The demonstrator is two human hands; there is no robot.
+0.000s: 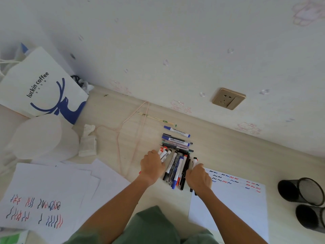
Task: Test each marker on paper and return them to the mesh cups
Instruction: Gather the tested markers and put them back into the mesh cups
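Both hands work the pile of markers (176, 169) on the desk: the left hand (152, 166) grips a few red-capped markers, and the right hand (198, 176) curls round a black one. This looks like gathering after testing, judging by the squiggle-filled paper (233, 199) just right of the pile. Next, each bundle needs carrying right to the two mesh cups (302, 191).

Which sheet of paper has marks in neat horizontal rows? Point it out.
The sheet on the right, beside the right hand. Its squiggles run in tidy rows along the top; the left sheet has upright scribbles in clusters.
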